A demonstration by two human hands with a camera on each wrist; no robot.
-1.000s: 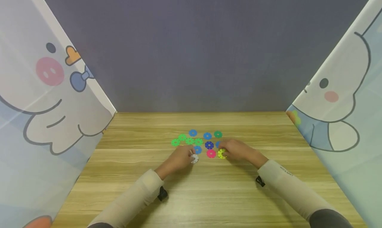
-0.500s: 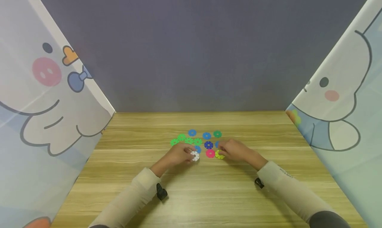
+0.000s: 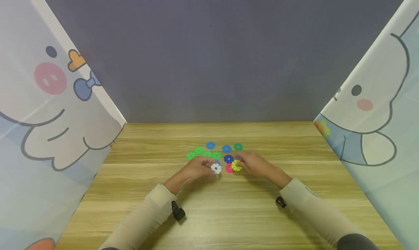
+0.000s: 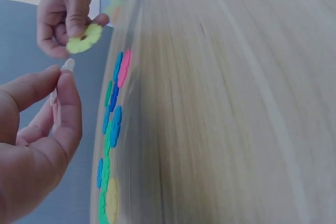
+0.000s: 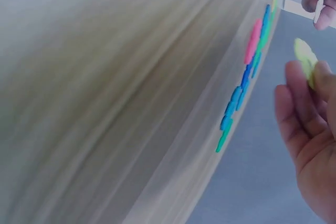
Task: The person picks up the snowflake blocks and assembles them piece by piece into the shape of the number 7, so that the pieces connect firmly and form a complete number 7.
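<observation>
My left hand (image 3: 195, 168) pinches a white notched snowflake disc (image 3: 218, 169) between thumb and fingers. Opposite it, my right hand (image 3: 258, 165) pinches a yellow snowflake disc (image 3: 236, 168) by its edge. Both discs are raised off the table, a short gap apart. In the left wrist view the white disc (image 4: 69, 65) shows nearly edge-on, with the yellow disc (image 4: 92, 36) tilted beyond it. Below the hands lie a pink disc (image 3: 228, 170), partly covered by the yellow one, and a dark blue disc (image 3: 226, 159). My left fingers partly hide a blue disc.
Several green discs (image 3: 199, 148) lie in a linked-looking cluster at the left of the group. Behind are blue discs (image 3: 210, 143) and a dark green disc (image 3: 238, 144). Another yellow disc (image 4: 112, 203) shows low in the left wrist view. A grey panel (image 3: 219, 61) rises behind the wooden table (image 3: 229, 221).
My left hand has lifted the white disc and turned it, shifting slightly right. My right hand has raised the yellow disc and brought it left, over the pink disc.
</observation>
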